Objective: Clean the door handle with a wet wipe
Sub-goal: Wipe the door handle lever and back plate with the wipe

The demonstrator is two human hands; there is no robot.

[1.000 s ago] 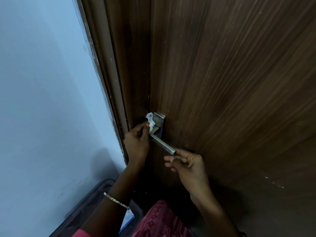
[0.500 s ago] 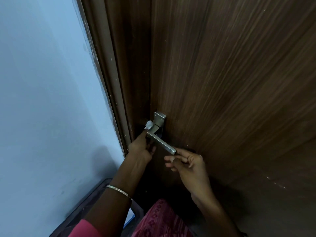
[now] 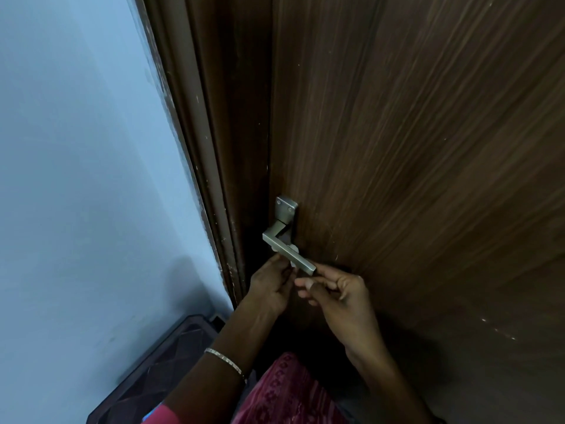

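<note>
Two hands meet at the lever. The left hand (image 3: pixel 270 284) comes from below with its fingers curled, and it pinches the wet wipe (image 3: pixel 293 248) against the underside of the door handle (image 3: pixel 282 249), so only small white pieces of the wipe show behind and under the metal bar. The right hand (image 3: pixel 339 293) also has bent fingers, and its thumb and forefinger appear to hold the free end of the lever to keep it steady. The first risk is in the left grip: the wipe is bunched small and mostly hidden, so it can probably slip out between the fingers and the smooth metal, and then it would fall toward the dark mat (image 3: pixel 153 362) on the floor below. The second risk is the right hand: if it presses too much, the lever may turn down and release the latch, and the door (image 3: pixel 412 148) could move away from the door frame (image 3: pixel 214 179) during the rubbing. The gap between the lever and the wood also looks narrow, so the left fingers may be squeezed there. Further out, the square plate (image 3: pixel 286 208) with its two screws stands above the wipe and is not touched now, so it may be forgotten. A very wet wipe could also leave drops on the wood.
</note>
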